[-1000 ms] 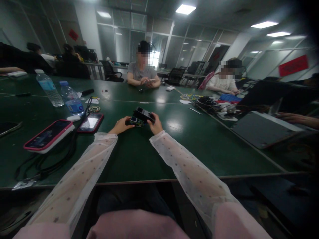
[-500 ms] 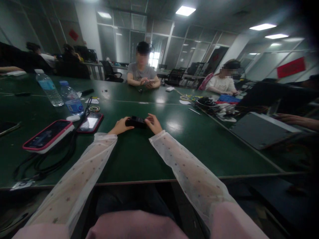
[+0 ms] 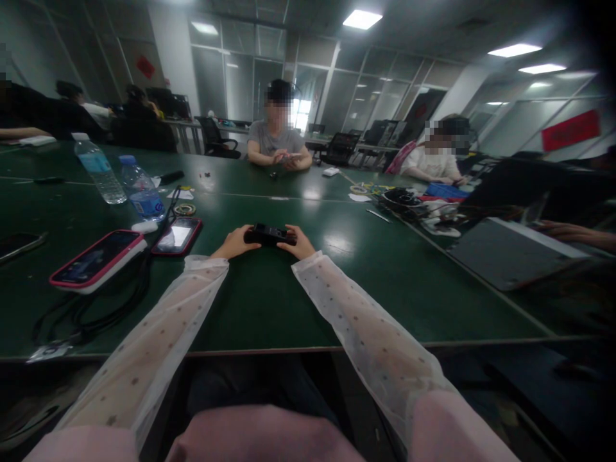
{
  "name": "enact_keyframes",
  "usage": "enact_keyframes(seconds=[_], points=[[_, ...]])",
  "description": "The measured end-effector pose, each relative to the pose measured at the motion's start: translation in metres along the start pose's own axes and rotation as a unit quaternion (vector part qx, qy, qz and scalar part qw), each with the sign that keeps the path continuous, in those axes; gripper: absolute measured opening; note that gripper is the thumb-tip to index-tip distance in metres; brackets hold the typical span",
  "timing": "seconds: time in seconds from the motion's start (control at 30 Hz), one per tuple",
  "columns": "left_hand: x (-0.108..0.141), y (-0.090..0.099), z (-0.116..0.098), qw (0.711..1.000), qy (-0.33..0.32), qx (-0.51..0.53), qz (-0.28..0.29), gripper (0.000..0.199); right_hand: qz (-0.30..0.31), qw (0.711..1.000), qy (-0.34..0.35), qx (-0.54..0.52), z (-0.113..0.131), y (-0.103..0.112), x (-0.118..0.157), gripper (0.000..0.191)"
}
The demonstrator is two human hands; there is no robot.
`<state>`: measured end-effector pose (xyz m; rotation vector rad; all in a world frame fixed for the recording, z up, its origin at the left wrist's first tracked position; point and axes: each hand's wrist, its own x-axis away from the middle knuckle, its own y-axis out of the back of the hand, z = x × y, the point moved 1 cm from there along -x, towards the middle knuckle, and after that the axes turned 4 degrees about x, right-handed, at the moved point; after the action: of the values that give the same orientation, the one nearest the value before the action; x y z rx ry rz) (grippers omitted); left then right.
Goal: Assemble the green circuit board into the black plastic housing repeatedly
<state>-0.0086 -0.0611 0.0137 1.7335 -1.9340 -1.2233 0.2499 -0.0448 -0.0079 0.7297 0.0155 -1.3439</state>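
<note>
Black oblong plastic-looking device [image 3: 271, 235] mid-scene over the dark-green flat worktop [image 3: 269, 308]; contact unclear. Left hand [image 3: 238, 243] and right hand [image 3: 301, 244] pinch its opposite ends, probably to keep it steady.

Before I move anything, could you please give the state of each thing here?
Black rectangular device: held between left hand and right hand
White-capped clear plastic bottle: standing, closed
Blue-capped clear plastic bottle: standing, closed
Phone in red case: face up, screen bright
Red-rimmed white handheld device: face up; screen on or off unclear
White rectangular ceiling light: on
Black phone, far left: screen dark
</note>
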Motion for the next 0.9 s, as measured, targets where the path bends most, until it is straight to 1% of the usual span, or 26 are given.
enact_keyframes(seconds=[0.13,0.23,0.37,0.53,0.7,0.83,0.9], points=[[0.0010,0.0002,-0.0005,1.000,-0.009,0.010,-0.002,0.073,0.028,0.999,0.027,0.032,-0.0009,0.0027,-0.0001,0.065],[0.0011,0.0002,-0.0012,1.000,-0.004,0.011,-0.001,0.074,0.031,0.999,0.027,0.032,-0.0011,0.0032,0.0000,0.057],[0.0004,-0.0003,-0.0014,1.000,-0.001,0.009,0.000,0.077,0.026,0.999,0.028,0.029,-0.0002,0.0019,-0.0002,0.056],[-0.0003,-0.0013,0.0010,1.000,-0.007,0.015,-0.005,0.077,0.006,0.999,0.031,0.027,0.0032,0.0018,0.0001,0.057],[-0.0006,-0.0025,0.0035,0.999,-0.023,0.025,-0.008,0.076,-0.012,1.000,0.024,-0.008,0.0065,0.0021,0.0013,0.058],[-0.0018,-0.0042,0.0055,0.999,-0.029,0.042,-0.011,0.070,-0.053,0.996,0.004,-0.066,0.0081,0.0036,-0.0018,0.063],[-0.0019,-0.0043,0.0055,0.998,-0.033,0.044,-0.011,0.065,-0.081,0.994,-0.012,-0.076,0.0076,0.0062,-0.0047,0.064]])
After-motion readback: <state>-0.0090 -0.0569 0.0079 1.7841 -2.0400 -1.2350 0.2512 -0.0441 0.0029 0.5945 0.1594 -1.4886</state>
